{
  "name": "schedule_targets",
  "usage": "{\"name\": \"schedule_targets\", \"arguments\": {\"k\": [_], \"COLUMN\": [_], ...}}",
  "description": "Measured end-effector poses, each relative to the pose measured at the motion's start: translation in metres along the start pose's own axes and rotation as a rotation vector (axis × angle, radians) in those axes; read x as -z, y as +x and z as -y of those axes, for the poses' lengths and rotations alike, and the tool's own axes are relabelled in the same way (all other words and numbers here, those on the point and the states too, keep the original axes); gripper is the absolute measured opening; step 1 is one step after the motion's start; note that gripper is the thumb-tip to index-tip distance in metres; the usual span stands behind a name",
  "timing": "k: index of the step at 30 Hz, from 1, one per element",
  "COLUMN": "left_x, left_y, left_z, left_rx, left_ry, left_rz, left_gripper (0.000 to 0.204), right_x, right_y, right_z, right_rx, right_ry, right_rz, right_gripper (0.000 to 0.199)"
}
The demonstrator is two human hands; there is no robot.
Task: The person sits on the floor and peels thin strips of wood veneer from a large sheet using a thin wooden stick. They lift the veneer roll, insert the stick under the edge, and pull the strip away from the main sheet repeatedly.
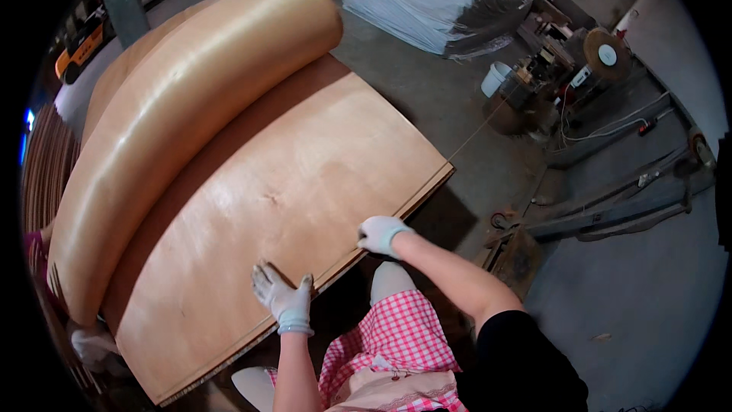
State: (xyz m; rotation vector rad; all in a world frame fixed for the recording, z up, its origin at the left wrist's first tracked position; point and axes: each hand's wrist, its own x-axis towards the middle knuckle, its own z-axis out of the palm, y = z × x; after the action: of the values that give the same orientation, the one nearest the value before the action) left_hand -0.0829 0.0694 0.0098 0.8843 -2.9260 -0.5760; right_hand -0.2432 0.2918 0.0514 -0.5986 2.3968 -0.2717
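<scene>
A wide, pale-brown wood veneer sheet [282,191] lies on a stack in front of me, its far part curled over into a large roll [191,69]. My left hand [282,297], in a white glove, rests flat on the sheet close to the near edge, fingers spread. Further right, my right hand [381,235], gloved too, is closed at the same edge, its fingers bent around the sheet's border; the fingertips are partly hidden. A narrow strip [332,268] runs along that near edge between the hands.
At far left another person's gloved hand [91,343] is beside the roll's end. A plastic-covered stack [427,0] stands at the back, near a white bucket [496,78] and a machine with a round spool [606,53]. Metal rails [610,214] lie at right.
</scene>
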Motion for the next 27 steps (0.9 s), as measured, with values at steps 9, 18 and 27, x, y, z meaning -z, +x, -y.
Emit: {"name": "schedule_targets", "arguments": {"k": [9, 18, 27], "left_x": [0.002, 0.005, 0.041], "left_y": [-0.005, -0.005, -0.065], "left_z": [0.001, -0.007, -0.048], "left_rx": [-0.001, -0.002, -0.411], "left_ry": [0.044, 0.032, -0.597], "left_rz": [0.008, -0.012, -0.142], "left_gripper": [0.111, 0.104, 0.031], "right_x": [0.100, 0.065, -0.033], "right_y": [-0.011, 0.016, -0.087], "right_z": [-0.243, -0.264, 0.028], "right_rx": [-0.377, -0.760, 0.195], "right_ry": [0.000, 0.322, 0.807], "right_rz": [-0.178, -0.733, -0.484], "right_gripper": [0.030, 0.036, 0.020]}}
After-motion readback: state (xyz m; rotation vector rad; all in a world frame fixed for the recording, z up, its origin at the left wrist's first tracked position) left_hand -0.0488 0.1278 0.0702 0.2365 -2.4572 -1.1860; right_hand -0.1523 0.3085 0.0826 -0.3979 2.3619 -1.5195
